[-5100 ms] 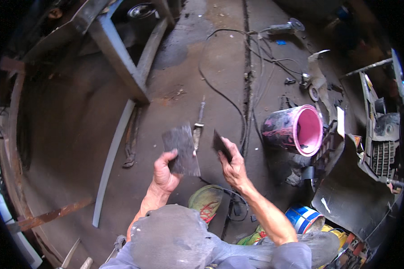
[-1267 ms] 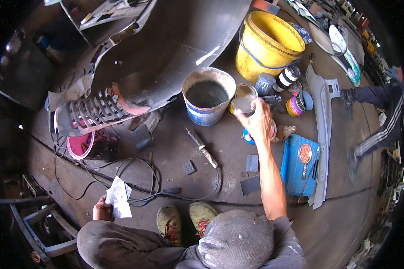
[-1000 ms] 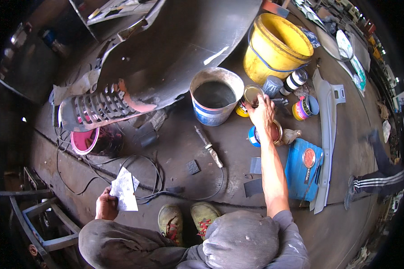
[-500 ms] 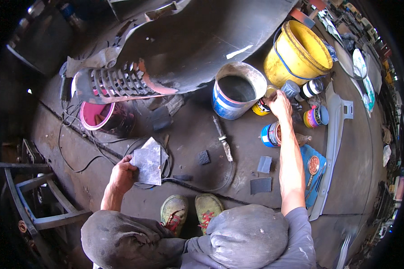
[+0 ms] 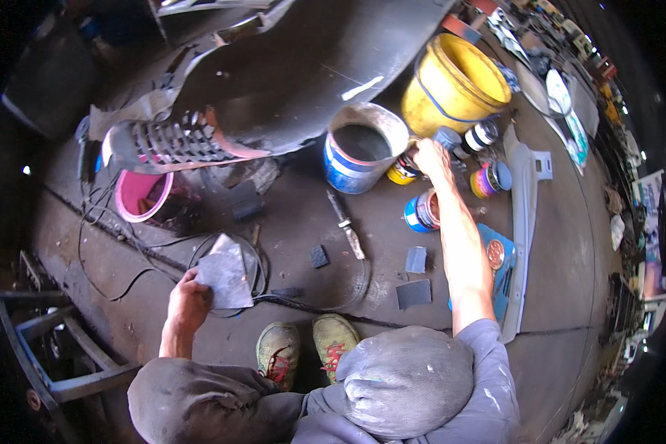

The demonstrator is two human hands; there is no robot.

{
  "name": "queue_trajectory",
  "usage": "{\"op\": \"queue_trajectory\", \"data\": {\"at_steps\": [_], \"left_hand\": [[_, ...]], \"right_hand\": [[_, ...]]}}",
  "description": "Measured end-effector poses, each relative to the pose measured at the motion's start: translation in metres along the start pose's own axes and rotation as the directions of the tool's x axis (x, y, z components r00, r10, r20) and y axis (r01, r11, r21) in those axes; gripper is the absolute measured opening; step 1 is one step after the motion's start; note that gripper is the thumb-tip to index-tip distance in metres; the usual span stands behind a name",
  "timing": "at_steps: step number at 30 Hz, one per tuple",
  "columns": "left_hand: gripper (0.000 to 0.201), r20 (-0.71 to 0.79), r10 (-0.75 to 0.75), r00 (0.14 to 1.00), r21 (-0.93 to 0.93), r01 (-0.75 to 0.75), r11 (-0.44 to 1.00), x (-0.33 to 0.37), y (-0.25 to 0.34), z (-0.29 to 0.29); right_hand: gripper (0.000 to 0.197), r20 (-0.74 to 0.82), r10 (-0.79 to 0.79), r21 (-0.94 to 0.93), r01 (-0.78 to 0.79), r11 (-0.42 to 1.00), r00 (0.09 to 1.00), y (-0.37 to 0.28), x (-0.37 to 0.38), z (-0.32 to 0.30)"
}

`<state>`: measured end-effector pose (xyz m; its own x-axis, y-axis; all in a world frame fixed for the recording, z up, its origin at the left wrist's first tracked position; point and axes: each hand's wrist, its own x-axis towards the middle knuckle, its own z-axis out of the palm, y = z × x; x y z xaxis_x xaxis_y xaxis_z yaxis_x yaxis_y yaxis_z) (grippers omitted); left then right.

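Note:
My left hand [image 5: 187,300] pinches pale grey flat sheets [image 5: 228,280] by their left edge, one overlapping the other, above the floor. With its arm stretched forward, my right hand [image 5: 432,157] has its fingers closed at the top of a small yellow-and-black tin [image 5: 402,172]. The hand covers most of the tin's rim, so the exact grip is hidden. A blue-and-white bucket [image 5: 337,169] holding dark liquid stands just left of that tin. Below my right hand stands an open blue tin [image 5: 416,214] with reddish-brown stuff around its mouth.
A yellow bucket [image 5: 434,96] and several small jars stand beyond my right hand. A large dark curved panel [image 5: 274,89] with a slatted end lies ahead. Dark abrasive squares [image 5: 414,294], a cabled tool [image 5: 345,224] and a pink-lined bucket [image 5: 129,194] are on the floor. A metal frame [image 5: 89,381] stands left.
The view has shifted, so the surroundings sit further left in it. My right hand's fingers have come over the top of the yellow-and-black tin. My left hand still holds the sheets.

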<state>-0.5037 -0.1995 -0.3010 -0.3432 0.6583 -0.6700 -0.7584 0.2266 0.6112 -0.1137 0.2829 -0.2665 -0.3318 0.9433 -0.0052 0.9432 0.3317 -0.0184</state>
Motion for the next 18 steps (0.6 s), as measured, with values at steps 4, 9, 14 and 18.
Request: {"op": "queue_trajectory", "data": {"at_steps": [4,9,14,18], "left_hand": [[0.052,-0.044,0.032,0.999,0.043,-0.03,0.999,-0.026,0.005,0.006],[0.06,-0.004,0.02,1.0,0.09,-0.019,0.996,-0.045,0.011,-0.046],[0.053,0.076,-0.003,0.997,0.288,-0.019,0.957,0.002,0.0,-0.062],[0.05,0.101,-0.039,0.994,0.29,0.008,0.957,0.032,0.0,-0.018]], "right_hand": [[0.032,-0.317,0.068,0.328,0.042,0.944,0.946,0.056,-0.048,-0.055],[0.034,-0.263,0.284,0.448,-0.144,0.883,0.922,0.102,-0.174,-0.094],[0.063,0.14,0.641,0.055,-0.652,0.756,0.755,0.18,-0.252,-0.073],[0.098,0.261,0.548,-0.134,-0.532,0.836,0.795,0.248,-0.239,-0.014]]}}
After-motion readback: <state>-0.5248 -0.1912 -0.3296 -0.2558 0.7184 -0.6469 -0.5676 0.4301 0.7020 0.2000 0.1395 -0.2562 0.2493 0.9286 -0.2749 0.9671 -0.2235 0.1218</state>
